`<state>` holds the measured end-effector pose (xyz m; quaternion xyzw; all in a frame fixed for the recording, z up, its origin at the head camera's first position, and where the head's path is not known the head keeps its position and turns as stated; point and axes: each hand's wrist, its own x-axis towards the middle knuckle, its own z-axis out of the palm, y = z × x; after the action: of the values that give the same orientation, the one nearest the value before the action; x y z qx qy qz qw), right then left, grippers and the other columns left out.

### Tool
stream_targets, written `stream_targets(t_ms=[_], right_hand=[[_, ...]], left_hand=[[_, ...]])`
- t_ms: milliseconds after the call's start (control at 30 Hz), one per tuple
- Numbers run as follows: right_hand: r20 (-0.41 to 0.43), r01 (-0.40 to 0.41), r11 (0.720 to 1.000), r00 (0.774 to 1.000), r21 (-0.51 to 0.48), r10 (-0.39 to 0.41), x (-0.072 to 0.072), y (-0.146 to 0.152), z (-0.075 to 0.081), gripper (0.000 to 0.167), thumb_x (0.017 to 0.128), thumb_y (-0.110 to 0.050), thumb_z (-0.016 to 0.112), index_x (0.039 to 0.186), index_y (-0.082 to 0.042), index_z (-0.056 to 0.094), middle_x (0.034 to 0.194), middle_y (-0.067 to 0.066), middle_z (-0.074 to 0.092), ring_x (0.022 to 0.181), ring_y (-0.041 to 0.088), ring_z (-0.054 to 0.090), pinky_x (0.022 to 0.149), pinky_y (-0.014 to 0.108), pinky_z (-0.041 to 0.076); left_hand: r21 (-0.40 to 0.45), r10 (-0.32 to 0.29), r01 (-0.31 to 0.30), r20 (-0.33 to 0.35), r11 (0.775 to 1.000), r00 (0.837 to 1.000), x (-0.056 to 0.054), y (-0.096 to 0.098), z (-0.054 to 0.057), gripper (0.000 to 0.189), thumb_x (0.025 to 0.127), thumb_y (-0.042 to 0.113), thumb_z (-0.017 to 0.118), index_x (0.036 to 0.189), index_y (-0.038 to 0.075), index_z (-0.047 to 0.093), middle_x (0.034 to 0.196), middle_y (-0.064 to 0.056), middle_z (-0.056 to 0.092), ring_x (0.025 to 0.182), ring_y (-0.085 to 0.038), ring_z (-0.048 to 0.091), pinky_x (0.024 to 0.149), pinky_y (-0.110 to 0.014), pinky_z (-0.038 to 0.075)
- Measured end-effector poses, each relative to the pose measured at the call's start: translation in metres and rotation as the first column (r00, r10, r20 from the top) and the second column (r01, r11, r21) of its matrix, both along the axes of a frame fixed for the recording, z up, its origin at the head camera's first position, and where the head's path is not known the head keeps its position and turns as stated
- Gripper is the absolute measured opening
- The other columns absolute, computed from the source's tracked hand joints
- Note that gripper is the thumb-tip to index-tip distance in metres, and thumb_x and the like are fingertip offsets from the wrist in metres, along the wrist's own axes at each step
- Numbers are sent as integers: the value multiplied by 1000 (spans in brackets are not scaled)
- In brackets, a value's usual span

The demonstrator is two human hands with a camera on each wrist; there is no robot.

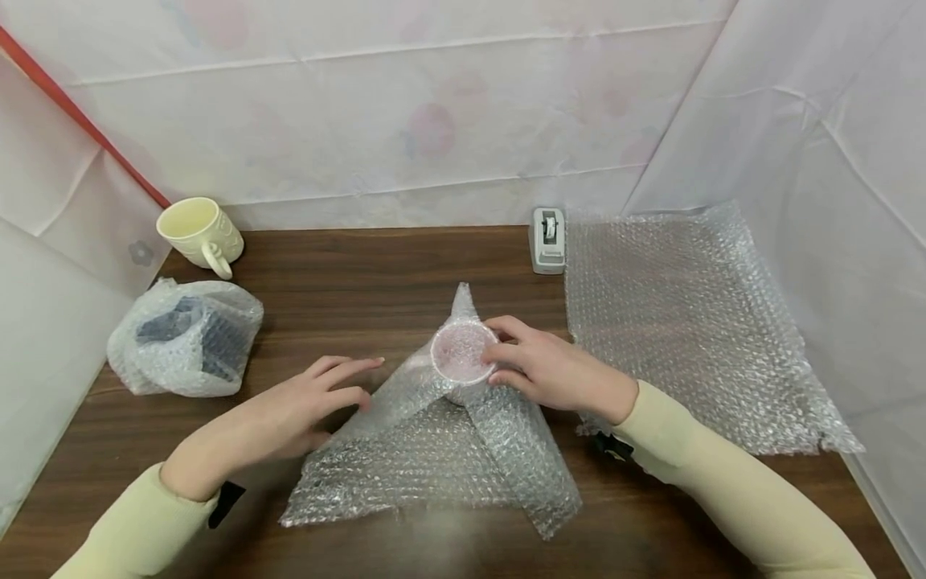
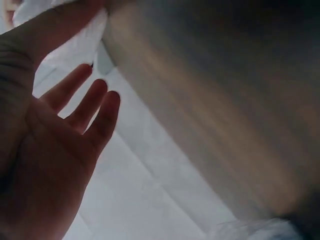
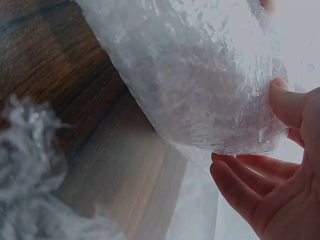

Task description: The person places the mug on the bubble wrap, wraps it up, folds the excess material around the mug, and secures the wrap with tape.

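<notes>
Bubble wrap (image 1: 427, 450) lies fanned on table (image 1: 333, 297); left hand (image 1: 285, 414), fingers loosely spread, sits at its left edge, contact unclear; right hand (image 1: 553, 366) grips round pinkish object (image 1: 458, 354) within wrap's far part; beyond, tape dispenser (image 1: 547, 256) at right, yellow mug (image 1: 194, 233) at left

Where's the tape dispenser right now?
In the head view, the tape dispenser sits near the back of the table, right of centre, just left of the spread bubble wrap sheet.

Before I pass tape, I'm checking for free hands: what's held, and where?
Right hand grips the wrapped pink item at its round end; left hand holds nothing.
</notes>
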<state>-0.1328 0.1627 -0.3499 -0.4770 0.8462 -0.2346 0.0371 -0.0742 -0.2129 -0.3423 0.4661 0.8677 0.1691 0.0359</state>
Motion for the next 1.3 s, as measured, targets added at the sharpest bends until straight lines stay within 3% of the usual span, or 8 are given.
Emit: stream_targets(t_ms=[233, 467, 667, 800, 900, 1067, 1167, 1300], right_hand=[[6, 4, 1000, 1000, 1, -4, -1, -1, -1, 22, 96, -29, 66, 114, -16, 69, 141, 12, 46, 98, 17, 63, 85, 36, 53], [-3, -9, 1000, 1000, 17, 9, 0, -3, 2, 21, 97, -31, 65, 112, -17, 70, 140, 13, 46, 94, 16, 62, 82, 34, 54], [-42, -36, 999, 998, 9, 36, -1, -4, 3, 18, 96, -30, 66, 109, -18, 70, 136, 14, 48, 98, 19, 61, 82, 34, 53], [-63, -50, 999, 997, 1, 50, -2, -5, 3, 16, 95, -29, 67, 105, -17, 69, 134, 15, 49, 102, 21, 60, 83, 35, 53], [-65, -53, 999, 996, 3, 53, -2, -6, 2, 14, 95, -30, 68, 95, -16, 65, 134, 16, 49, 99, 20, 59, 81, 34, 53], [-40, -24, 999, 999, -20, 23, 0, -6, -2, 13, 95, -25, 70, 88, -16, 62, 136, 15, 48, 102, 20, 58, 83, 35, 52], [20, 39, 993, 999, -109, -37, 3, -5, -11, 16, 92, -20, 73, 100, -12, 63, 138, 16, 50, 113, 25, 58, 91, 38, 51], [142, 136, 955, 985, -264, -101, 8, -4, -23, 49, 87, -11, 78, 123, -3, 46, 137, 20, 54, 115, 29, 61, 94, 40, 52]], left_hand=[[207, -10, 5, 26, 978, 1000, 7, -1, -6, 40, 74, 17, 86, 107, 27, 65, 143, -7, 52, 124, -23, 49, 95, -30, 45], [519, 13, -40, 56, 854, 998, -6, 15, -1, 8, 92, 18, 72, 99, 22, 71, 113, -6, 69, 103, -20, 62, 90, -19, 44], [599, 61, -33, -25, 800, 998, -23, 50, 8, 14, 100, 22, 62, 98, 13, 72, 110, -7, 70, 100, -21, 64, 86, -21, 47], [581, 128, -125, 36, 804, 991, -36, 75, 6, 7, 91, 8, 72, 96, 13, 71, 119, -4, 69, 108, -19, 64, 88, -26, 49], [505, 230, -261, 124, 823, 965, -43, 89, 2, 11, 91, 10, 73, 102, 13, 72, 126, -1, 66, 107, -14, 63, 85, -29, 51], [394, 352, -414, 223, 821, 909, -47, 103, -4, 27, 94, 24, 71, 118, 13, 69, 122, 1, 68, 73, -12, 53, 64, -30, 47], [404, 357, -465, 317, 788, 879, -49, 106, -4, 28, 90, 19, 75, 115, 13, 65, 119, 2, 69, 83, -13, 61, 73, -32, 50], [400, 338, -524, 449, 752, 827, -54, 108, -3, 37, 84, 10, 79, 113, 13, 57, 119, 1, 66, 117, -23, 61, 96, -43, 48]])
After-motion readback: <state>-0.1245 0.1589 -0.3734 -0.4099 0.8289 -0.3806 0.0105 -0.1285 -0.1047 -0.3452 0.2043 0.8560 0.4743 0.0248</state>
